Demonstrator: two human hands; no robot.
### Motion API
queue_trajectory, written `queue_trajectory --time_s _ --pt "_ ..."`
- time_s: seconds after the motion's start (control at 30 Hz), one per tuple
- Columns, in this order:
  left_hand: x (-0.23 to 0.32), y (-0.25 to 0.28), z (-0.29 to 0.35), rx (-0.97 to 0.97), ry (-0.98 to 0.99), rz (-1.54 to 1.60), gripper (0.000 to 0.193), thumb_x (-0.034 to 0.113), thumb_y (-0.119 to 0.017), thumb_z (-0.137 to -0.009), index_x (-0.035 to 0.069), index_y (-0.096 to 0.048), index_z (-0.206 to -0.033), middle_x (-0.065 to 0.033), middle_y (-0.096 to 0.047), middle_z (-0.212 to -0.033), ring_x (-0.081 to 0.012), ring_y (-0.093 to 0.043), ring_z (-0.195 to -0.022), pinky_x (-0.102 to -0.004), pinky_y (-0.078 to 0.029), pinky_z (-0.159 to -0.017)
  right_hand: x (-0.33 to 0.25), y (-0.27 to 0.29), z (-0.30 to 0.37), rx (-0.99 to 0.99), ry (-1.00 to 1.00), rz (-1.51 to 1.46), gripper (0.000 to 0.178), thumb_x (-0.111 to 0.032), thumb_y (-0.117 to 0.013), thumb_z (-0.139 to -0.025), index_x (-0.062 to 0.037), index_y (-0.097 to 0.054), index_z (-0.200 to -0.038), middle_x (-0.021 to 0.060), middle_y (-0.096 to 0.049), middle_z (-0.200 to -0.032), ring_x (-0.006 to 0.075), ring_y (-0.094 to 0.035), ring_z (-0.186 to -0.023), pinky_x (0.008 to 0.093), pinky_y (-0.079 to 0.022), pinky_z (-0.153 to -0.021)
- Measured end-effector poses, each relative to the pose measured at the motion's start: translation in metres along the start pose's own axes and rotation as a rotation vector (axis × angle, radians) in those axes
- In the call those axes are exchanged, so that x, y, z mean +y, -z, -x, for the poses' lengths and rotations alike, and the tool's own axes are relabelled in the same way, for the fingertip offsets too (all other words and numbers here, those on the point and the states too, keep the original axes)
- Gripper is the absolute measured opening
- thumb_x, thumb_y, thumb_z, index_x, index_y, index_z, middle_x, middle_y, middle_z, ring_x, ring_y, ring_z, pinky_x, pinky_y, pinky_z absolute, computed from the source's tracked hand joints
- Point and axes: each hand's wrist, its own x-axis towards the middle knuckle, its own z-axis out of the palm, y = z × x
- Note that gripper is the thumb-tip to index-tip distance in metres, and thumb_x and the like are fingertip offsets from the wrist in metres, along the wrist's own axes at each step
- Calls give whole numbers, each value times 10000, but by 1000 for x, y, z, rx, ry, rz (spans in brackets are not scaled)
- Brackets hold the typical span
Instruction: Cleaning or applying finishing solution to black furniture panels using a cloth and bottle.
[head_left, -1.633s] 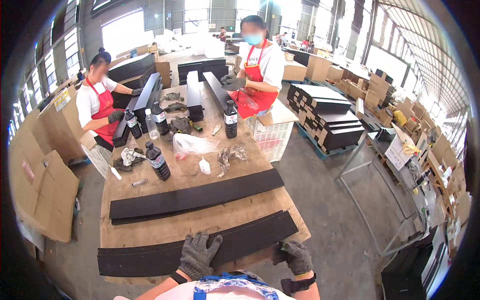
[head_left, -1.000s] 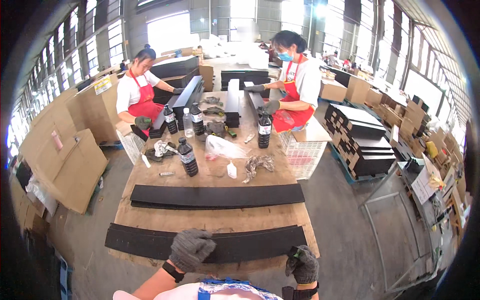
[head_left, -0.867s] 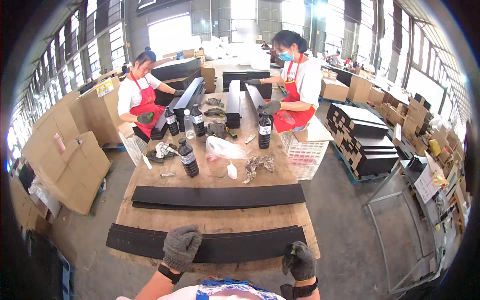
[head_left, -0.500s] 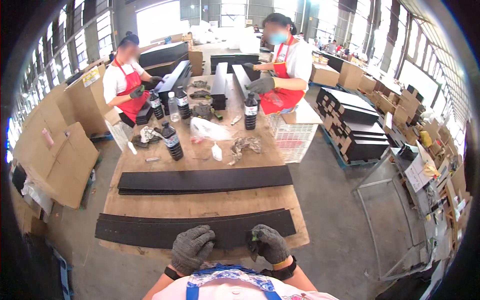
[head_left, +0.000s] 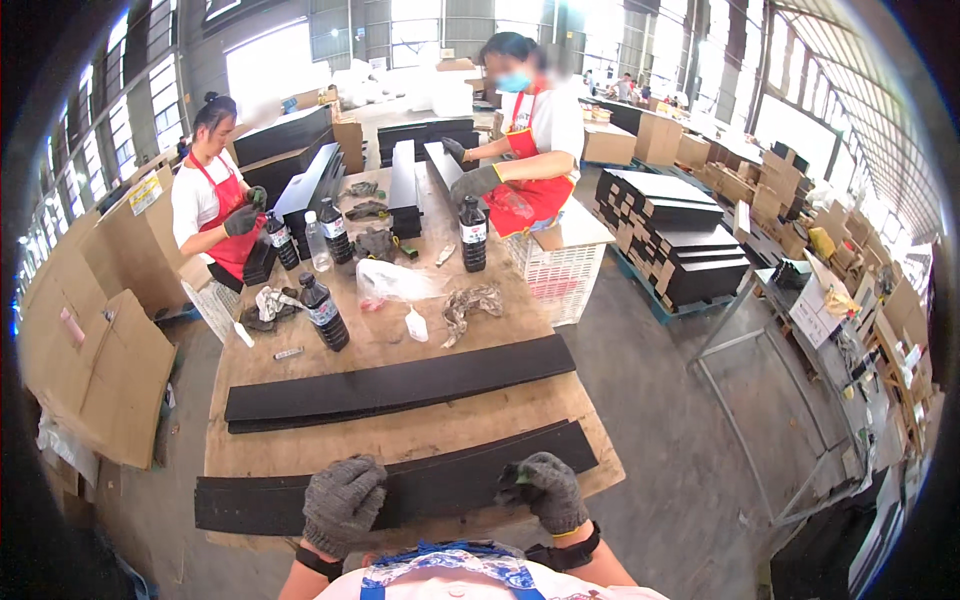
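Table (head_left: 400, 435): wooden top. Near edge — stacked black boards (head_left: 430, 490), laid crosswise. Next, apart and roughly parallel: a second stack (head_left: 400, 380). Middle zone — dark bottle (head_left: 325, 315), upright; white bottle (head_left: 416, 324); clear bag (head_left: 400, 282); stained rag (head_left: 472, 312). Right side: second dark bottle (head_left: 472, 235), upright. Left side: white tube (head_left: 244, 334). Behind: clear bottle (head_left: 317, 246) between two further dark bottles (head_left: 336, 234). Far end: lengthwise boards (head_left: 404, 195).

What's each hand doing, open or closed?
Left hand: curled over the near black boards; grip unclear.
Right hand: closed, apparently on something small and dark.
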Motion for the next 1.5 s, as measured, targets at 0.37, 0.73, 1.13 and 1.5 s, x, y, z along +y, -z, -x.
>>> queue_trajectory --time_s 0.37,0.73,1.13,1.5 --pt "-144 94 64 -264 123 -18 306 213 -717 -821 55 -700 -1083 -179 -696 -1098 -383 -649 -988 -467 -499 -898 46 -131 36 316 169 116 252 -152 -621 -934 -21 -672 -1143 112 -726 -954 250 -709 -740 370 -581 -627" --pt "-205 85 105 -462 41 64 510 224 -673 -888 17 -586 -1346 -219 -637 -1285 -377 -594 -1196 -451 -440 -1056 44 -83 94 732 215 552 177 -231 -734 -907 -61 -719 -955 36 -681 -751 136 -627 -567 300 -483 -472" --pt "-180 106 108 -729 240 -73 678 244 -674 -885 86 -435 -1499 -171 -442 -1531 -392 -365 -1440 -498 -243 -1201 -15 1 41 926 263 1682 367 -409 -625 -915 -66 -703 -1018 196 -705 -1024 390 -669 -954 461 -537 -814" --pt "-195 99 117 -683 295 23 744 183 -758 -784 145 -487 -1476 -113 -468 -1526 -360 -371 -1449 -520 -227 -1204 43 -42 54 553 588 1643 183 -295 -695 -871 -118 -731 -901 94 -732 -903 308 -696 -851 378 -556 -766"
